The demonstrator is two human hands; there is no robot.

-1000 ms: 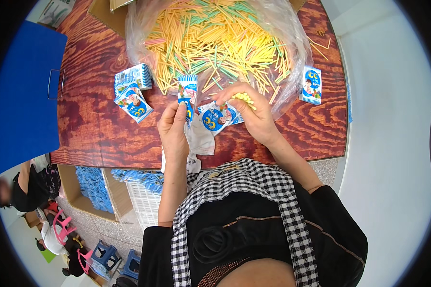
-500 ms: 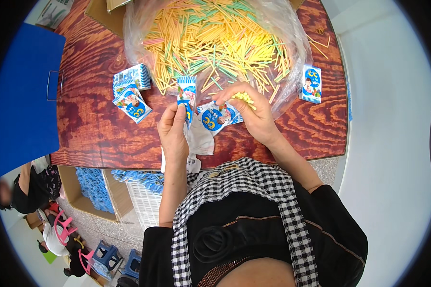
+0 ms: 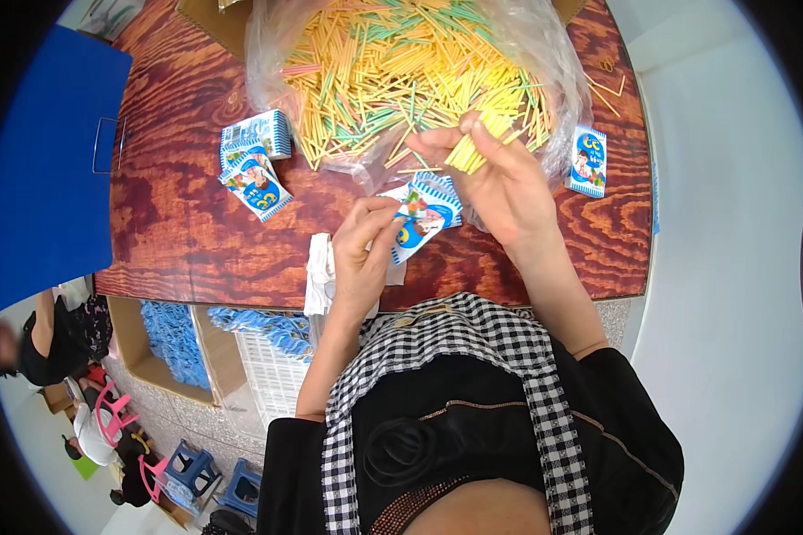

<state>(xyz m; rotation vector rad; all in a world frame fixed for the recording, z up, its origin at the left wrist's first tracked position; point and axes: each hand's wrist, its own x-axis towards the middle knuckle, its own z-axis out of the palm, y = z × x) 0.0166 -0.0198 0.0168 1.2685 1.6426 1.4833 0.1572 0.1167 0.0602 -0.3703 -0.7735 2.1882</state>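
Note:
My left hand (image 3: pixel 362 259) pinches the edge of a small blue-and-white packet (image 3: pixel 428 216) between thumb and fingers. Another such packet (image 3: pixel 446 189) seems to lie right behind it, though their overlap hides how they meet. Over the near side of a heap of thin candy-like sticks (image 3: pixel 393 76), my right hand (image 3: pixel 517 201) is turned palm up. A bundle of yellow sticks (image 3: pixel 475 153) is gripped in it, fanned slightly between thumb and fingers. The heap of yellow, orange, green and pink sticks lies in a clear plastic bag (image 3: pixel 558 62) spread open on the table.
Several packets (image 3: pixel 257 183) lie at the left of the wood-grained table (image 3: pixel 187 241), and one packet (image 3: pixel 587 162) at the right. White cloth (image 3: pixel 319 267) hangs by the near edge. Below stand a carton (image 3: pixel 174 348) and white basket (image 3: pixel 272 374) of blue packets. A blue panel (image 3: pixel 45 178) borders the left.
My right hand has turned palm up and moved right, showing the sticks' length. My left hand has shifted right and down with the packet, which now tilts in front of the other one.

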